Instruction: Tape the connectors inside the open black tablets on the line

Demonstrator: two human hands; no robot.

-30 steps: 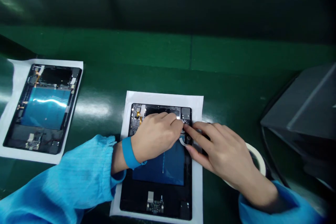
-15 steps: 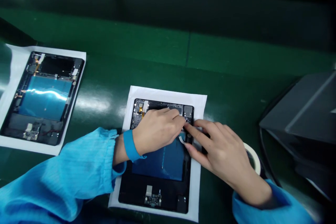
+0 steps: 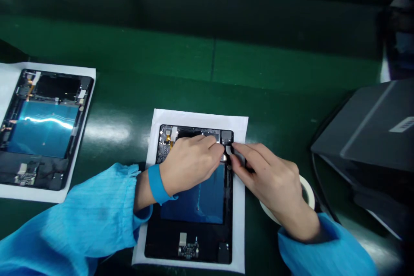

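An opened tablet (image 3: 187, 237) with a blue battery (image 3: 207, 207) and exposed circuit boards lies on a white sheet (image 3: 238, 233). My left hand (image 3: 192, 159), with a blue wristband (image 3: 157, 184), lies across the tablet's upper half. Its fingers are curled closed near the upper right, and what they hold, if anything, is hidden. At the tablet's upper right edge, my right hand (image 3: 273, 177) pinches a small white strip (image 3: 228, 150) between thumb and index finger. The two hands' fingertips are close together there.
A second opened tablet (image 3: 42, 131) lies on another white sheet (image 3: 76, 72) at the left. A roll of cream tape (image 3: 308, 192) sits partly under my right hand. A dark grey box-like object (image 3: 371, 125) with a cable (image 3: 318, 181) stands at the right on the green table (image 3: 181, 88).
The white strip and my right fingertips have moved up to the tablet's upper right edge. My left hand stays over the upper half. The whole view has shifted slightly.
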